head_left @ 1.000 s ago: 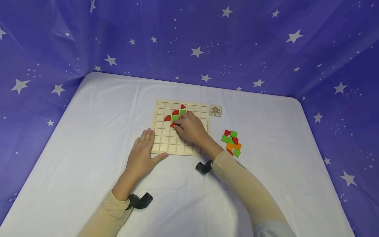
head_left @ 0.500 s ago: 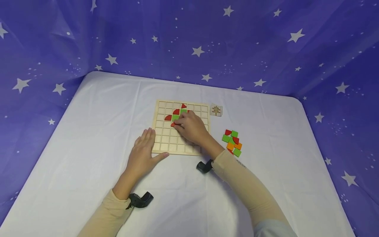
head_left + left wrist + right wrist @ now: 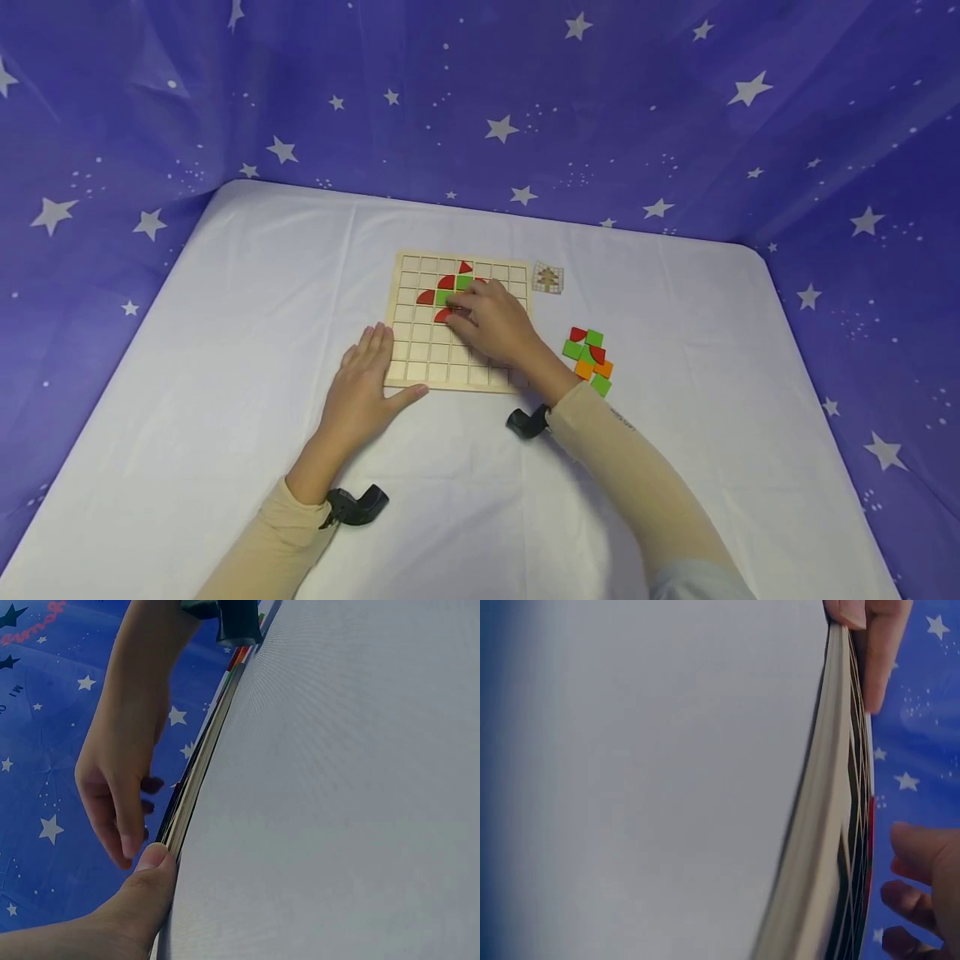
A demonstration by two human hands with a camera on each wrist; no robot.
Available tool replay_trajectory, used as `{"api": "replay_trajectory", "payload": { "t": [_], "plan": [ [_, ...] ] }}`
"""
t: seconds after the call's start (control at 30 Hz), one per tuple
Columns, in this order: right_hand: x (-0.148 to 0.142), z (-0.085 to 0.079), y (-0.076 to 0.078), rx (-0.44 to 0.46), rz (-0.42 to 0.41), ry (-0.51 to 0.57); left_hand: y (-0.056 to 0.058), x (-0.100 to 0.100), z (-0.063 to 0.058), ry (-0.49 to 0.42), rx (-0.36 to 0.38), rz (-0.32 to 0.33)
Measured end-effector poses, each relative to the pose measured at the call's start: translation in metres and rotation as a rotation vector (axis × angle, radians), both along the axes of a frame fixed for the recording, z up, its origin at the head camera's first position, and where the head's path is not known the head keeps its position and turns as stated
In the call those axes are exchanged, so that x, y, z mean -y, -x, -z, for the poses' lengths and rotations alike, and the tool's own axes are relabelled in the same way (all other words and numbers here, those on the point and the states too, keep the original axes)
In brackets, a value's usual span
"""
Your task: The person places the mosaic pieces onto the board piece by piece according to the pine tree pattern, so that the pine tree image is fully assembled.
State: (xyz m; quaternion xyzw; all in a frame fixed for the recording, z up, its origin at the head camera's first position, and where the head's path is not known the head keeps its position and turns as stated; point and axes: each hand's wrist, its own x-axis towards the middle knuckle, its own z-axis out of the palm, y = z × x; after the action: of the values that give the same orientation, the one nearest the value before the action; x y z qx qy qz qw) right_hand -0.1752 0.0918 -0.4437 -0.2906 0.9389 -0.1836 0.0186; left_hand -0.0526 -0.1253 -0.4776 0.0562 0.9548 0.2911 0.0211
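Observation:
A light wooden grid board lies on the table, with red and green tiles set in its upper middle squares. My left hand rests along its left edge, fingers stretched and thumb at the front corner. My right hand hovers over the board, covering part of the grid. Just left of its thumb lies a red quarter-round tile, below a green square tile. In the right wrist view the right fingers are loosely bent above the board with nothing between them.
Right of the board lies a loose group of red, green and orange tiles, some overlapping. A small card with a tree pattern on a grid is beside the board's upper right corner. A blue curtain with stars stands behind the white table.
My right hand has let go of the red quarter-round tile and drawn slightly right, so more of that tile shows in the grid. My left hand has stayed put.

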Motion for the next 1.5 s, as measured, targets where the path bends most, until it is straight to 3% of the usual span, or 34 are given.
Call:
{"api": "replay_trajectory", "payload": {
  "t": [0.33,0.6,0.83,1.07,1.5],
  "plan": [
    [-0.075,0.001,-0.004,-0.021,0.132,0.042,0.0,-0.002,0.0,-0.012,0.006,-0.008],
    [-0.139,0.002,-0.022,0.023,0.269,0.033,-0.001,-0.002,0.0,-0.016,0.01,-0.01],
    [-0.177,0.005,-0.035,0.072,0.365,0.026,-0.001,-0.002,0.001,-0.016,0.005,-0.011],
    [-0.197,0.01,-0.038,0.099,0.364,0.053,-0.001,-0.002,0.001,-0.016,0.001,-0.01],
    [-0.207,0.012,-0.045,0.174,0.336,0.053,-0.001,-0.001,0.001,-0.018,-0.005,-0.009]
  ]
}}
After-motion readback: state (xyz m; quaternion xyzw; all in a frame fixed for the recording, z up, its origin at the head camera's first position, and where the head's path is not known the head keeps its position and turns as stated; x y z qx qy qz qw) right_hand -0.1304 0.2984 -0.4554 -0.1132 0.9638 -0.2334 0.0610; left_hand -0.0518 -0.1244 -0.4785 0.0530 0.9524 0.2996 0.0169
